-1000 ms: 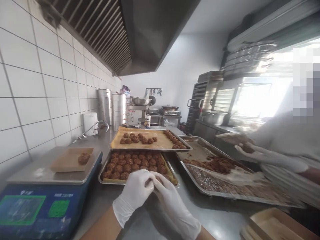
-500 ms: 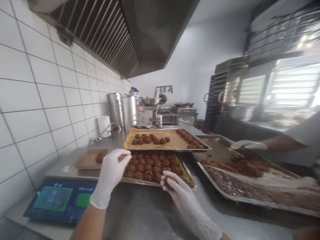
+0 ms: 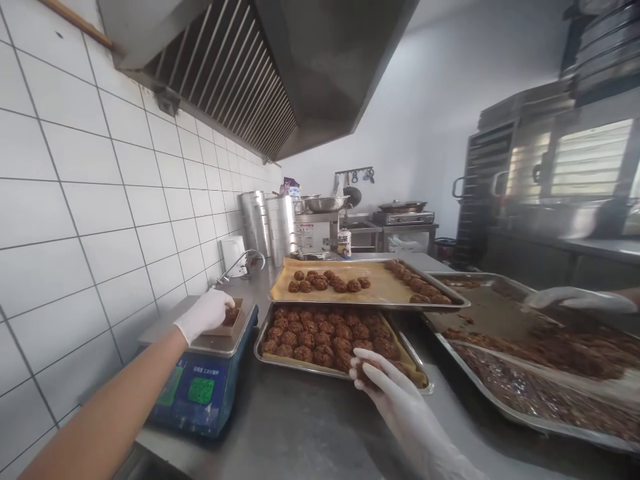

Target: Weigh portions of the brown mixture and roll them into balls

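Our left hand [image 3: 206, 313] reaches over the scale [image 3: 203, 373], fingers closed on a brown dough piece [image 3: 231, 315] in its paper tray [image 3: 235, 327]. Our right hand [image 3: 387, 387] cups 1 dough ball [image 3: 367, 369] at the near corner of the front baking tray [image 3: 300, 363].

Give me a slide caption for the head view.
Left hand on the scale's brown ball; right hand at tray corner.
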`<state>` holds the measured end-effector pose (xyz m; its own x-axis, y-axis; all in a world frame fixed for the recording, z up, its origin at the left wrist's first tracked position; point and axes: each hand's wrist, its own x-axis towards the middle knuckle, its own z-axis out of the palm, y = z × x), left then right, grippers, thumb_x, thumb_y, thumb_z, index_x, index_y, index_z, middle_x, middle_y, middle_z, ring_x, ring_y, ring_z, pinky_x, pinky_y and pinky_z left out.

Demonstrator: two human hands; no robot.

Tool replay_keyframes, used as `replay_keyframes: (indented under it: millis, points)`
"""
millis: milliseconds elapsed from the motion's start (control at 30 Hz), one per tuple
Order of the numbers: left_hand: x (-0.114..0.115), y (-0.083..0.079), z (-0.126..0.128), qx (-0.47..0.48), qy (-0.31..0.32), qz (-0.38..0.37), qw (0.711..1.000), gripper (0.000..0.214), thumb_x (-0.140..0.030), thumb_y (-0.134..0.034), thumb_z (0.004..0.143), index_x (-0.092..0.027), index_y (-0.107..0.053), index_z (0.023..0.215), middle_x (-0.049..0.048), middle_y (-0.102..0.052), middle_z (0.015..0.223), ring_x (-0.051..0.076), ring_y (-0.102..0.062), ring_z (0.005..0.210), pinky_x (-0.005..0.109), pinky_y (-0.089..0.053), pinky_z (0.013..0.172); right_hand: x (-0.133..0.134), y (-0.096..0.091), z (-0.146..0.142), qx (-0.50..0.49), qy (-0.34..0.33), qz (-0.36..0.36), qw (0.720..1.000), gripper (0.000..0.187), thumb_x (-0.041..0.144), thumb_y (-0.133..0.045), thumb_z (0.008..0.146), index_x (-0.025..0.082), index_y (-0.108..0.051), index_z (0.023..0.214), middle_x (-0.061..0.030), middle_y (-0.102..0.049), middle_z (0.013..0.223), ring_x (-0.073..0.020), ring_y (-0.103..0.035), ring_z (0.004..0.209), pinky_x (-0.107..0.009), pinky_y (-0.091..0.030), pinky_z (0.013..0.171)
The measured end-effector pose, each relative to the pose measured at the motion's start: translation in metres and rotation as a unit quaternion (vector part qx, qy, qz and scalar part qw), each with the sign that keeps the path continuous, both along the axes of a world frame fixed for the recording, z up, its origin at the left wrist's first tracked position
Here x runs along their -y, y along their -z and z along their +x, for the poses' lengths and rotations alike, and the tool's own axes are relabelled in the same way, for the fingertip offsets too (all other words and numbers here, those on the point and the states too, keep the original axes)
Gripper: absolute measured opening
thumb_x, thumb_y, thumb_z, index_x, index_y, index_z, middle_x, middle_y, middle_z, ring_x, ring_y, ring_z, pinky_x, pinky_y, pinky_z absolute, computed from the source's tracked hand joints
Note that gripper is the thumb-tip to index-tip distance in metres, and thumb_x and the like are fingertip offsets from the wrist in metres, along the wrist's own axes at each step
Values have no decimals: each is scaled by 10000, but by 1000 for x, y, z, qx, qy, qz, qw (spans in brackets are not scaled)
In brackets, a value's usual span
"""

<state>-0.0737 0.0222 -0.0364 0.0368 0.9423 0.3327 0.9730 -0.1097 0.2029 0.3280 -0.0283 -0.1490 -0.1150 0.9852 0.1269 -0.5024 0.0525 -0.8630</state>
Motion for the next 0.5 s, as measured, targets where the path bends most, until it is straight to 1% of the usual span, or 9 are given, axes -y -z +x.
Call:
replay_keyframes:
  millis: [100, 200, 300, 367, 433, 500]
  points:
    - [3, -22, -13, 14, -16, 23, 1000, 343, -136, -488, 884, -217, -758, 1079, 55, -776, 1127, 219, -698, 1030, 297, -492, 925, -3, 2, 0, 2, 1, 2, 1000, 324, 394, -843, 775, 222, -780, 1042, -54, -735, 958, -164, -667, 850, -222, -572, 762]
    - [6, -39, -20, 5, -23, 44, 999, 371, -160, -449, 919, -220, -747, 1132, 55, -758, 1197, 232, -671, 1116, 325, -460, 1019, -5, 2, 0, 6, 6, -10, 1000, 360, 397, -871, 741, 222, -782, 1042, -63, -748, 964, -173, -683, 875, -213, -587, 770]
    - [10, -45, -16, -18, -1, 27, 999, 349, -175, -491, 907, -240, -763, 1115, 32, -753, 1219, 227, -662, 1139, 313, -448, 1047, -7, 2, 0, 9, 15, -32, 999, 410, 393, -902, 693, 229, -784, 1050, -69, -760, 975, -180, -696, 902, -206, -601, 787]
    - [13, -46, -11, -31, 9, 17, 999, 330, -189, -515, 896, -235, -770, 1100, 32, -748, 1232, 232, -653, 1146, 311, -457, 1028, -8, 2, 0, 15, 21, -34, 999, 445, 398, -917, 667, 234, -783, 1058, -71, -764, 982, -185, -702, 911, -206, -608, 795]
    - [16, -47, -4, -41, 15, 13, 999, 311, -202, -512, 893, -229, -778, 1053, 40, -761, 1182, 238, -659, 1102, 316, -475, 974, -7, 1, -2, 22, 23, -35, 999, 473, 406, -926, 648, 235, -781, 1064, -74, -765, 994, -187, -704, 921, -202, -611, 802]
    - [17, -48, 1, -48, 22, 8, 999, 293, -209, -502, 890, -227, -781, 973, 46, -778, 1070, 238, -673, 1000, 319, -487, 891, -6, -1, -3, 24, 23, -37, 999, 489, 410, -934, 634, 234, -781, 1064, -74, -765, 1002, -187, -704, 930, -193, -611, 798]
